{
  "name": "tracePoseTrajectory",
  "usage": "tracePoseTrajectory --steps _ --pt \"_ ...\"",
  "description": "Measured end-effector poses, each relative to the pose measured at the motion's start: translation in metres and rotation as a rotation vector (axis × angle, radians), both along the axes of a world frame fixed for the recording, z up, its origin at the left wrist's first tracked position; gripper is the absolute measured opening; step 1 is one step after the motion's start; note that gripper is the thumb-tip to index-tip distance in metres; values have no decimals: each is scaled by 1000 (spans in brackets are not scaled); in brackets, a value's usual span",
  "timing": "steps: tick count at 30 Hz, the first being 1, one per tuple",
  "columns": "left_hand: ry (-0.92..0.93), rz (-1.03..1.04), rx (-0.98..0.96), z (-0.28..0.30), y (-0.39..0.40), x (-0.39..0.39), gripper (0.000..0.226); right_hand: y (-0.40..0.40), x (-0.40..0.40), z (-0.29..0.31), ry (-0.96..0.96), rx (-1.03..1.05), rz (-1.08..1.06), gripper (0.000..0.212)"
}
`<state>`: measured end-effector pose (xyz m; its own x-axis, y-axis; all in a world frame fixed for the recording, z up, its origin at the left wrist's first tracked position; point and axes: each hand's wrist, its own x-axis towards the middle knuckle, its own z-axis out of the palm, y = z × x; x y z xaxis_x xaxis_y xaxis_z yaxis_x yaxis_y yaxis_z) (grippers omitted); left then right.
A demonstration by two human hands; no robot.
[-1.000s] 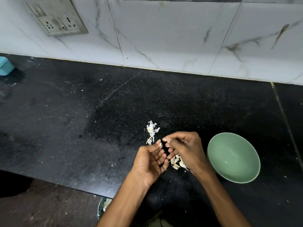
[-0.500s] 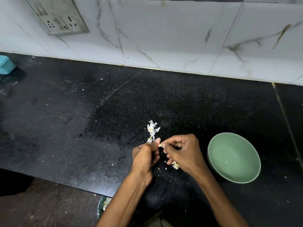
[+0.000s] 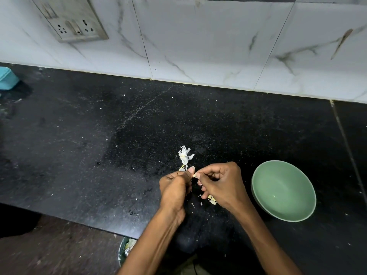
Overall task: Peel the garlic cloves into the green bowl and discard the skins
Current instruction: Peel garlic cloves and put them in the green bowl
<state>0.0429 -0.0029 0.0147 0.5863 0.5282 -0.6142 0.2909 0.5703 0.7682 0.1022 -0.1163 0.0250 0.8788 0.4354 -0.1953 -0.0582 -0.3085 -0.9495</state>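
Your left hand (image 3: 175,188) is curled around a clove (image 3: 194,175), and your right hand (image 3: 222,185) pinches its pale tip; both are above the table (image 3: 79,155). The bowl (image 3: 258,193), at 3 o'clock from your hands, looks empty. The clove is probably small, firm and slippery, its skin thin and brittle. Take the skin at the tip, I think.

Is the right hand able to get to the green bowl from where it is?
Probably yes. The green bowl sits just to the right of the right hand on the black counter, with nothing between them. The hand is busy pinching a garlic clove, though.
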Motion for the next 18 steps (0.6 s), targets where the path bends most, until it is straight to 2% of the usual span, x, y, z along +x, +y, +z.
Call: tracePoseTrajectory --steps 10,18 --pt "-32 51 95 1 0 2 24 0 -1 3 63 106 -19 15" --pt "-48 20 203 3 -1 1 33 1 -3 3 29 63 -41 23"
